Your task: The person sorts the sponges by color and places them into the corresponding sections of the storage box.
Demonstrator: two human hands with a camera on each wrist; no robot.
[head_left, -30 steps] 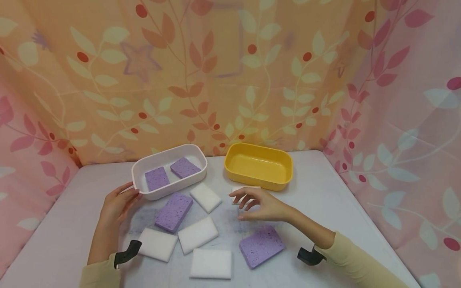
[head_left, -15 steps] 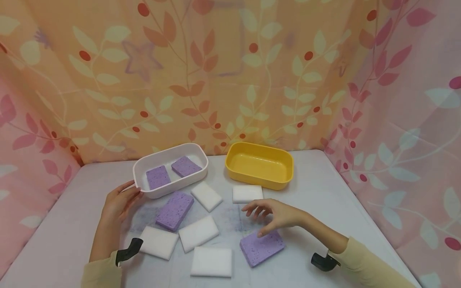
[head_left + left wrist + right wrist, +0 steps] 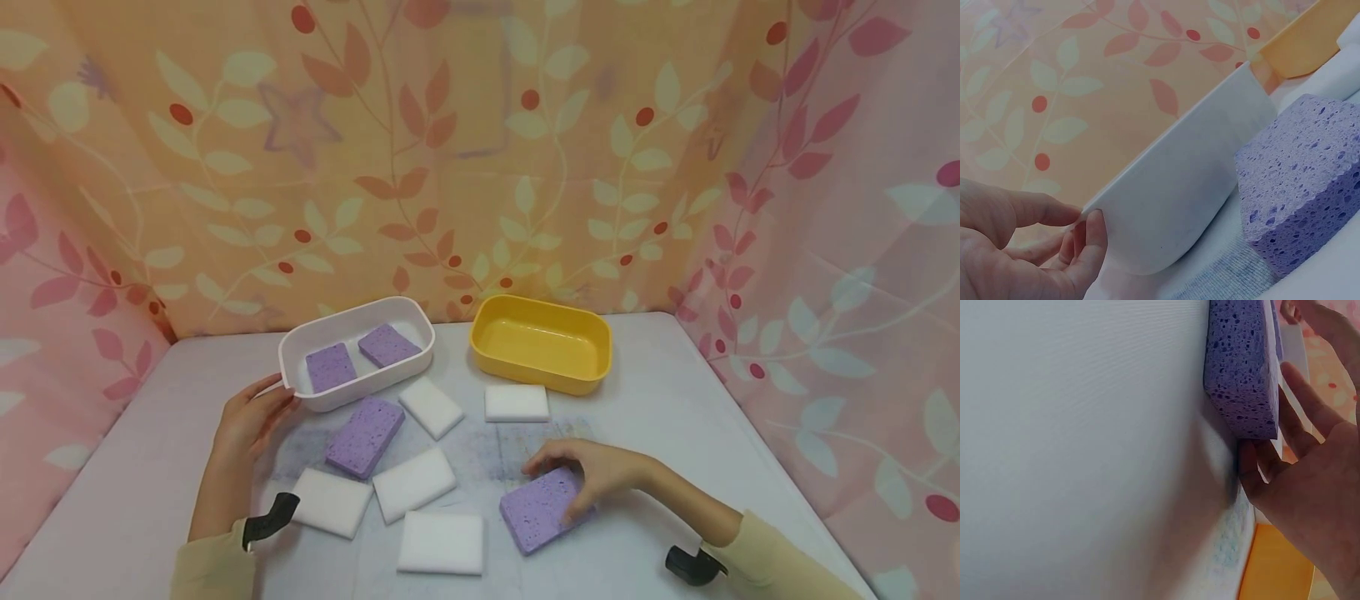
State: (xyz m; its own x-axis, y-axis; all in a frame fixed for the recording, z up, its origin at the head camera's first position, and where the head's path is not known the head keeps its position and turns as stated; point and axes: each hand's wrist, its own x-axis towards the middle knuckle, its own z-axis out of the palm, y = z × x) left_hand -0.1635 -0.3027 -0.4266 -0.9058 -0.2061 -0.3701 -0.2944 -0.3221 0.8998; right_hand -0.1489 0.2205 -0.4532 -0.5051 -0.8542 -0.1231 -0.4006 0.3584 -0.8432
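My left hand [image 3: 243, 423] pinches the left end of the rim of a white plastic tub [image 3: 366, 385]; the left wrist view shows thumb and fingers on either side of that wall. Two purple sponges, one on the left [image 3: 330, 367] and one on the right [image 3: 387, 345], lie flat in the tub. My right hand [image 3: 603, 471] arches over a third purple sponge [image 3: 528, 512] on the table. Its fingers reach past the sponge's far edge, while the thumb overlaps the top near the right side. In the right wrist view, the thumb stands apart from this porous sponge [image 3: 1241, 369].
A yellow tub [image 3: 543, 371] stands beside the white one. Before the tubs lie another purple sponge [image 3: 365, 437] and several white sponge pads, including ones at the front [image 3: 441, 543] and near the yellow tub [image 3: 517, 403]. Patterned curtains [image 3: 465, 150] enclose the table.
My right hand has moved right and down toward the near side, from by the white pad near the yellow tub to the purple sponge. The left hand keeps its hold on the white tub.
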